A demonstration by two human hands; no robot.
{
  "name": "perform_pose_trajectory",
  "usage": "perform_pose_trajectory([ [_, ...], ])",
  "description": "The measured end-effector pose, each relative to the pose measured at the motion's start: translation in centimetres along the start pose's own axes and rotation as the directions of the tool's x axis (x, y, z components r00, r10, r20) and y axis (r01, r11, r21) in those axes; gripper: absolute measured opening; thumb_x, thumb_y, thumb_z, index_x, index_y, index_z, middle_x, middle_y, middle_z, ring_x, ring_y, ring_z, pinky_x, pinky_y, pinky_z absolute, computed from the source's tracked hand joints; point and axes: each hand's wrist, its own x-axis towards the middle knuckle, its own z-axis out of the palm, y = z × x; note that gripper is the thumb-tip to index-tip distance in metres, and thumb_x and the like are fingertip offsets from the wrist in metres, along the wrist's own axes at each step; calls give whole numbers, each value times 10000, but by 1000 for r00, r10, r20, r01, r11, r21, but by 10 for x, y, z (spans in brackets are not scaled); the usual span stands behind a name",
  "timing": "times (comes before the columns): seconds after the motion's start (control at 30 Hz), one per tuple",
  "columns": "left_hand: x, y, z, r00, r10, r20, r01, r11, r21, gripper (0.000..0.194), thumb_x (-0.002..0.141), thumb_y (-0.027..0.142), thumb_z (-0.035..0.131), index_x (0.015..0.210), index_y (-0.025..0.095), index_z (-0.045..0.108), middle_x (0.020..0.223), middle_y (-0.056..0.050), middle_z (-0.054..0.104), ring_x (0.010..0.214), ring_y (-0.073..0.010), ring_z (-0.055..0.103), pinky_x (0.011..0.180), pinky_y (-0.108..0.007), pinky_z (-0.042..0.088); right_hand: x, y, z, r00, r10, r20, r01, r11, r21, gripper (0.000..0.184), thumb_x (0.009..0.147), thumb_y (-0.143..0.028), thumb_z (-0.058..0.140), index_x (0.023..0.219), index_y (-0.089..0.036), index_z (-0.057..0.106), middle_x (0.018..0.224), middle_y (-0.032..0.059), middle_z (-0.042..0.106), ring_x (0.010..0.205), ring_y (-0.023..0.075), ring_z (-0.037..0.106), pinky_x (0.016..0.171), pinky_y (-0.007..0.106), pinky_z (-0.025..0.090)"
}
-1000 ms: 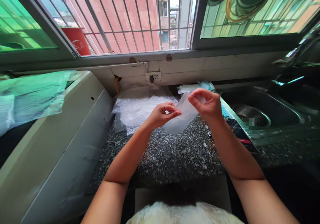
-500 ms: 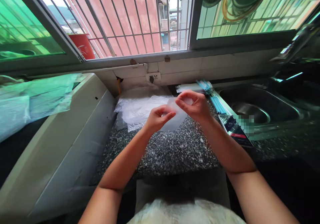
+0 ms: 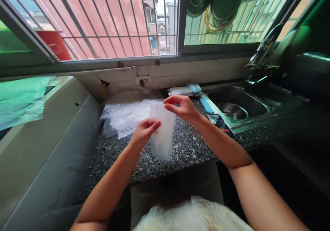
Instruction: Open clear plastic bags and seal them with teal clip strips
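A frosted, translucent plastic bag (image 3: 163, 138) hangs upright above the speckled countertop, its lower end toward me. My left hand (image 3: 145, 131) pinches its left side between thumb and fingers. At its upper right corner, my right hand (image 3: 183, 108) is closed on the top edge, thumb against the fingers. Behind the bag lies a loose spread of thin, crinkled clear plastic bags (image 3: 129, 116), partly covered from view by my hands and the held bag.
Blue thin strips (image 3: 206, 104) and a white packet (image 3: 180, 91) lie right of my hands. A phone (image 3: 219, 123) rests near the sink (image 3: 261, 108), which holds a metal bowl (image 3: 233, 111). A wall socket (image 3: 143, 80) is behind. At left stands a pale raised unit (image 3: 59, 97).
The bag has gone from bunched and tilted between my hands to hanging straight and longer. Both hands have shifted left in view, and the camera has turned to the right.
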Motion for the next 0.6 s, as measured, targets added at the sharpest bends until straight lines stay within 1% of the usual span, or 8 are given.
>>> perform_pose_trajectory([
  [0.1, 2, -8, -9, 997, -45, -61, 41, 997, -72, 390, 450, 461, 834, 541, 137, 638, 439, 29, 533, 413, -50, 416, 415, -173, 294, 3, 23, -16, 993, 98, -64, -105, 989, -104, 272, 764, -406, 607, 808, -145, 669, 763, 27, 671, 695, 114, 571, 668, 259, 450],
  [0.17, 3, -12, -14, 990, -66, -129, 52, 993, -106, 395, 404, 445, 845, 540, 136, 640, 416, 36, 521, 392, -43, 393, 402, -169, 270, 6, 42, -28, 973, 202, -115, -227, 932, -283, 253, 792, -373, 582, 828, -139, 671, 764, 32, 681, 698, 121, 594, 666, 251, 461],
  [0.2, 4, -14, -16, 984, -72, -161, 54, 992, -117, 393, 383, 433, 848, 533, 136, 638, 406, 40, 514, 384, -39, 383, 398, -168, 261, 8, 51, -34, 955, 262, -140, -296, 859, -417, 245, 813, -359, 560, 854, -148, 676, 799, 34, 694, 732, 123, 612, 689, 243, 463],
  [0.27, 4, -17, -19, 974, -83, -209, 55, 989, -134, 379, 366, 406, 847, 527, 136, 634, 396, 46, 504, 377, -37, 373, 398, -169, 255, 12, 69, -44, 890, 410, -201, -429, 601, -675, 238, 846, -356, 521, 931, -200, 680, 913, 14, 714, 850, 123, 640, 756, 220, 459],
  [0.3, 5, -17, -20, 971, -85, -222, 55, 989, -138, 368, 370, 397, 842, 526, 137, 633, 392, 47, 501, 378, -39, 373, 399, -171, 256, 13, 77, -49, 863, 452, -227, -464, 530, -710, 235, 842, -353, 533, 939, -204, 686, 944, 25, 719, 896, 145, 647, 771, 230, 460],
  [0.47, 8, -18, -25, 963, -82, -257, 47, 989, -138, 345, 394, 388, 822, 553, 139, 643, 399, 44, 513, 386, -43, 386, 405, -173, 255, 19, 113, -67, 737, 578, -349, -578, 274, -768, 216, 843, -290, 562, 961, -160, 689, 1068, 119, 691, 1066, 242, 618, 854, 309, 463],
  [0.53, 10, -19, -27, 960, -76, -268, 40, 990, -136, 351, 393, 394, 820, 560, 138, 646, 411, 43, 522, 387, -40, 383, 407, -173, 256, 20, 126, -75, 676, 620, -398, -615, 177, -769, 244, 844, -260, 583, 1023, -111, 656, 1113, 156, 653, 1089, 254, 599, 890, 348, 462],
  [0.6, 11, -21, -28, 959, -69, -276, 32, 990, -135, 354, 394, 397, 818, 564, 137, 648, 428, 40, 536, 392, -39, 383, 410, -176, 261, 20, 137, -83, 615, 652, -442, -644, 93, -759, 324, 863, -300, 579, 1121, -103, 589, 1161, 140, 605, 1048, 230, 598, 881, 391, 489],
])
